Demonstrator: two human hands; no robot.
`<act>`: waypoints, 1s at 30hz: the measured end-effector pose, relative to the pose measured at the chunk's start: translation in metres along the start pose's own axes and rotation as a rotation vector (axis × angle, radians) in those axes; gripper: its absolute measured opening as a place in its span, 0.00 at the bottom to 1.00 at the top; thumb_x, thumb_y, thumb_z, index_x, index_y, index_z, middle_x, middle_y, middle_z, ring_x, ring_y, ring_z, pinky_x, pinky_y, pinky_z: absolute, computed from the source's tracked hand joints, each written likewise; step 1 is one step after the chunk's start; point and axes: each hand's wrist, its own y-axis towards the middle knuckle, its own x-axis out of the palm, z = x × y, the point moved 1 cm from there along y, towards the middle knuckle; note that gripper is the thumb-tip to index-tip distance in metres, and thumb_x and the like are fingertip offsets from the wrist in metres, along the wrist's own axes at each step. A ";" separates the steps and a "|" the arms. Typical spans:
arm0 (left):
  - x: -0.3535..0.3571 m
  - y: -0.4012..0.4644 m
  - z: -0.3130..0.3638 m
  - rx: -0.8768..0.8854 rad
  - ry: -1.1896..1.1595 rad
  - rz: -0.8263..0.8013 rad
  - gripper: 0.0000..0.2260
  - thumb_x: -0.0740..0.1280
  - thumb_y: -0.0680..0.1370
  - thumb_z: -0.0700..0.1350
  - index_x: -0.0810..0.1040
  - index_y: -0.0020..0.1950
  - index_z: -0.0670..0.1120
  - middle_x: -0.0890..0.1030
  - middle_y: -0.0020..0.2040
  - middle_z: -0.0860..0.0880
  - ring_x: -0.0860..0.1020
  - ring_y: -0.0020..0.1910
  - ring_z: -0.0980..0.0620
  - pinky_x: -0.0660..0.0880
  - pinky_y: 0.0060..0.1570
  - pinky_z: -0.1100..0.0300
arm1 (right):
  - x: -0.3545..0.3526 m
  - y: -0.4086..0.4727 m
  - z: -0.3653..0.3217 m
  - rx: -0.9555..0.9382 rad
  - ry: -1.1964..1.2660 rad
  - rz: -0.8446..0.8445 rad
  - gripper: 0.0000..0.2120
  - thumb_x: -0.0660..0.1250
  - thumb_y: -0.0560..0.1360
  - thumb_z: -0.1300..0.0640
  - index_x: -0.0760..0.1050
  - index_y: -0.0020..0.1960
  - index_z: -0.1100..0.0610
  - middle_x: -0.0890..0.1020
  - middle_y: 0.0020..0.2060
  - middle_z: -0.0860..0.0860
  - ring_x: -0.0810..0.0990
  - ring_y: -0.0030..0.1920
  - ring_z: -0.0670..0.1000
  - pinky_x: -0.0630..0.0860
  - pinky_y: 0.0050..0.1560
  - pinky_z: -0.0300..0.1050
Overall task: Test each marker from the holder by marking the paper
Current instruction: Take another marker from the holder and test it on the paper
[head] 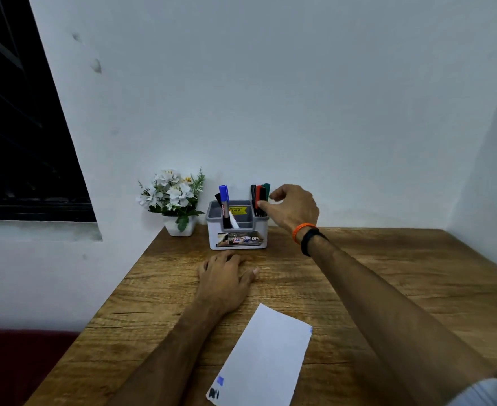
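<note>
The person's right hand [292,210] is pinching loosely at the black, red and green marker cluster [259,197] in the grey plastic holder [237,227], while the left hand [226,276] is lying flat and empty on the wooden worktop [358,273], not bracing it, so a snagged pull is risking tipping it.

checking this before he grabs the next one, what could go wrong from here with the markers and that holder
1. The right hand reaches into a tight cluster of black, red and green markers, so pulling one could drag its neighbours out.
2. The left hand lies flat on the wooden table, not on the grey and white plastic holder, which might tip or slide.
3. The white paper sheet lies unheld near the table's front edge and may shift during marking.
</note>
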 end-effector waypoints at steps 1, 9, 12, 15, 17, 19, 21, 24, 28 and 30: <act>0.000 0.000 0.000 0.000 0.001 0.001 0.26 0.54 0.79 0.65 0.70 0.70 0.53 0.68 0.72 0.50 0.63 0.72 0.49 0.56 0.72 0.45 | 0.005 -0.002 0.002 0.010 -0.024 -0.024 0.15 0.75 0.69 0.42 0.83 0.49 0.52 0.85 0.49 0.48 0.81 0.52 0.51 0.71 0.45 0.40; 0.003 0.002 -0.002 0.009 0.007 0.018 0.26 0.54 0.78 0.65 0.71 0.70 0.53 0.69 0.71 0.50 0.64 0.72 0.49 0.57 0.71 0.45 | 0.013 -0.003 0.004 0.053 0.084 0.021 0.11 0.75 0.71 0.47 0.85 0.46 0.54 0.86 0.50 0.52 0.82 0.55 0.52 0.71 0.47 0.39; 0.003 0.003 -0.002 0.010 0.003 0.023 0.25 0.55 0.78 0.65 0.71 0.69 0.53 0.70 0.71 0.50 0.64 0.71 0.50 0.58 0.71 0.45 | 0.002 0.007 -0.003 0.076 0.295 0.088 0.09 0.75 0.71 0.50 0.84 0.47 0.54 0.86 0.49 0.49 0.81 0.50 0.47 0.74 0.51 0.38; 0.004 0.003 -0.002 0.008 0.002 0.026 0.25 0.55 0.78 0.65 0.71 0.69 0.53 0.70 0.71 0.51 0.65 0.71 0.50 0.57 0.72 0.45 | -0.009 0.012 -0.011 0.036 0.454 0.135 0.07 0.73 0.73 0.53 0.82 0.47 0.56 0.84 0.43 0.48 0.80 0.41 0.43 0.77 0.48 0.41; 0.002 0.003 -0.001 -0.001 -0.016 0.016 0.25 0.56 0.78 0.64 0.71 0.69 0.53 0.70 0.71 0.51 0.65 0.71 0.50 0.58 0.72 0.45 | -0.015 0.009 -0.014 0.040 0.594 0.093 0.07 0.73 0.73 0.55 0.81 0.49 0.57 0.85 0.43 0.49 0.83 0.44 0.46 0.76 0.45 0.38; -0.001 0.002 0.000 -0.010 -0.087 0.037 0.24 0.59 0.78 0.64 0.71 0.69 0.52 0.73 0.69 0.51 0.68 0.69 0.50 0.61 0.70 0.45 | -0.020 0.000 -0.014 0.036 0.704 -0.039 0.06 0.72 0.75 0.55 0.79 0.49 0.57 0.87 0.42 0.51 0.85 0.44 0.46 0.75 0.44 0.36; -0.011 -0.001 0.002 -0.021 -0.282 0.108 0.24 0.61 0.78 0.62 0.73 0.68 0.50 0.76 0.65 0.50 0.74 0.64 0.50 0.70 0.64 0.47 | -0.023 -0.016 -0.010 0.004 0.692 -0.165 0.03 0.71 0.76 0.55 0.79 0.46 0.55 0.86 0.38 0.51 0.85 0.40 0.44 0.76 0.42 0.36; -0.034 -0.010 0.006 -0.036 -0.727 0.198 0.21 0.64 0.77 0.59 0.76 0.64 0.48 0.81 0.57 0.51 0.79 0.54 0.53 0.76 0.51 0.60 | -0.022 -0.044 0.005 -0.014 0.611 -0.300 0.03 0.73 0.74 0.56 0.81 0.45 0.55 0.84 0.33 0.49 0.82 0.33 0.46 0.78 0.39 0.42; -0.057 -0.022 0.011 0.001 -1.083 0.185 0.20 0.69 0.72 0.56 0.80 0.57 0.44 0.84 0.51 0.47 0.82 0.50 0.53 0.76 0.42 0.66 | -0.022 -0.079 0.028 -0.115 0.384 -0.412 0.05 0.76 0.71 0.52 0.84 0.46 0.50 0.82 0.32 0.49 0.79 0.31 0.48 0.80 0.36 0.48; -0.061 -0.026 0.014 0.026 -1.087 0.138 0.14 0.72 0.73 0.46 0.81 0.55 0.41 0.85 0.49 0.47 0.82 0.45 0.58 0.75 0.37 0.69 | -0.026 -0.090 0.033 -0.168 0.310 -0.430 0.08 0.77 0.70 0.49 0.85 0.47 0.51 0.84 0.34 0.48 0.81 0.33 0.48 0.81 0.38 0.49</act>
